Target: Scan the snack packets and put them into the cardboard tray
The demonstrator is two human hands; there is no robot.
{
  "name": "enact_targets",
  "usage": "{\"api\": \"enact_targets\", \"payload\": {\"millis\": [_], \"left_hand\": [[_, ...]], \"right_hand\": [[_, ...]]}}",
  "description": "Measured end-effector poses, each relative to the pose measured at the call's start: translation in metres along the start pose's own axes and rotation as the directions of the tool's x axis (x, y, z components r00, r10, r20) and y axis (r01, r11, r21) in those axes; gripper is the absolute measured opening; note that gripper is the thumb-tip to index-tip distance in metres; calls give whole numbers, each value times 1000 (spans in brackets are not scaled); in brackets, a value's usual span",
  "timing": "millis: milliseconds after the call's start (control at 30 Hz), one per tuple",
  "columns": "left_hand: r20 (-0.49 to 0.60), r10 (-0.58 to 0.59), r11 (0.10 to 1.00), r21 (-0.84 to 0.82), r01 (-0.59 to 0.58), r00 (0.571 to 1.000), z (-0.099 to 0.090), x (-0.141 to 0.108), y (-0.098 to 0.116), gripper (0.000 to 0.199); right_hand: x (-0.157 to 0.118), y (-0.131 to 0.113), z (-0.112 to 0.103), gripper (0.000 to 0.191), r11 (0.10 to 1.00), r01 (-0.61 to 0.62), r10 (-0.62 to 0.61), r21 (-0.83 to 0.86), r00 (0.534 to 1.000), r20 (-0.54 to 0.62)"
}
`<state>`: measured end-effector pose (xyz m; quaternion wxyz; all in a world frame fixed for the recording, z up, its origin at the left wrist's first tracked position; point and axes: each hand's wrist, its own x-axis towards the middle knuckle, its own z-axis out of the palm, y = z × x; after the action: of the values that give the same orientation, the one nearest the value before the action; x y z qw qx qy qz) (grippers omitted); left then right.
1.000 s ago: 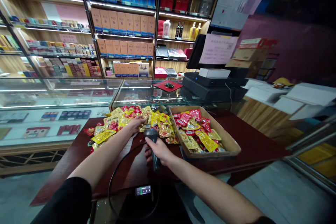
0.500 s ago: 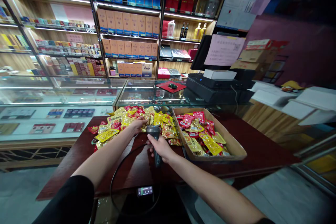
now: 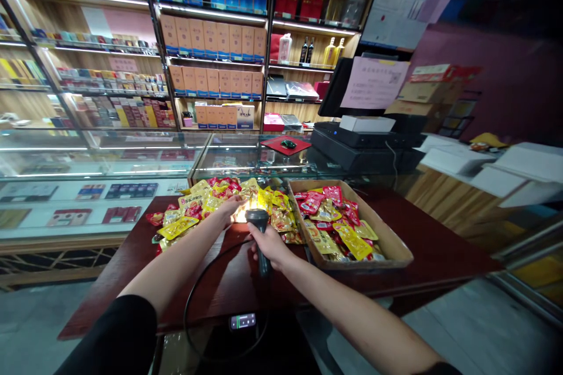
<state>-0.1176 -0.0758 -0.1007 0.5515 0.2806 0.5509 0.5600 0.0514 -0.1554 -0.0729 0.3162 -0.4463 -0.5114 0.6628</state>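
My right hand point(image 3: 271, 244) is wrapped round the handle of a black barcode scanner point(image 3: 257, 218), its head pointing away from me. Bright light from the scanner falls on a gold snack packet just beyond it. My left hand point(image 3: 229, 210) pinches that packet at its left side; the fingertips are partly lost in the glare. Both hands are over the near edge of a loose pile of red, yellow and gold snack packets point(image 3: 178, 226). A black cable loops from the scanner down past the table edge.
To the right is an open cardboard box point(image 3: 398, 259) of similar packets on the dark red table point(image 3: 211, 293). A glass counter point(image 3: 237, 155) with a mouse on a red mat point(image 3: 288, 145) and a monitor point(image 3: 338, 91) stands behind. A lit phone-like screen point(image 3: 243, 321) shows below the table edge.
The scanner's light has come on and now brightens the packet by my left hand. Both hands have stayed almost in place.
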Motion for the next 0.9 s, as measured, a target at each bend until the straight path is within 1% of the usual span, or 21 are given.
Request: {"api": "enact_targets", "payload": {"millis": [100, 267, 433, 467, 533, 600, 633, 667, 733, 800, 833, 900], "left_hand": [[-16, -20, 1000, 20, 20, 1000, 1, -2, 1, 20], [-38, -24, 1000, 12, 25, 999, 2, -5, 2, 23], [-44, -53, 999, 11, 54, 998, 5, -8, 4, 18], [-45, -62, 998, 13, 62, 997, 5, -10, 6, 19], [-48, -81, 996, 23, 82, 996, 8, -14, 10, 23], [-33, -113, 993, 26, 114, 993, 12, -19, 16, 28], [-8, -134, 991, 22, 135, 991, 15, -22, 19, 29], [31, -158, 987, 15, 157, 987, 19, -25, 23, 29], [130, -200, 979, 4, 202, 971, 29, -28, 30, 25], [209, -218, 975, 4, 222, 953, 43, -27, 35, 20], [226, -219, 975, 10, 222, 949, 52, -26, 37, 20], [231, -214, 977, 35, 212, 949, 71, -21, 41, 18]], "right_hand": [[1, 0, 0, 27, 1000, -4, 4, 1, 1000, -10], [4, 1, 0, 32, 1000, 9, -9, 21, 1000, -5], [6, 0, 0, 35, 999, 19, -19, 43, 1000, 3], [7, -1, -1, 36, 998, 41, -40, 45, 999, -8], [10, -7, -4, 37, 989, 147, -144, 36, 986, -79], [15, -18, -10, 34, 966, 257, -251, 9, 950, -188], [19, -24, -14, 31, 963, 270, -261, 6, 936, -236], [23, -31, -19, 28, 970, 240, -224, 30, 938, -265], [33, -45, -31, 21, 980, 105, -55, 168, 959, -278], [42, -57, -46, 15, 945, -8, 97, 326, 961, -258], [47, -62, -55, 13, 925, -28, 134, 379, 957, -256], [53, -69, -74, 10, 905, -10, 145, 425, 947, -286]]}}
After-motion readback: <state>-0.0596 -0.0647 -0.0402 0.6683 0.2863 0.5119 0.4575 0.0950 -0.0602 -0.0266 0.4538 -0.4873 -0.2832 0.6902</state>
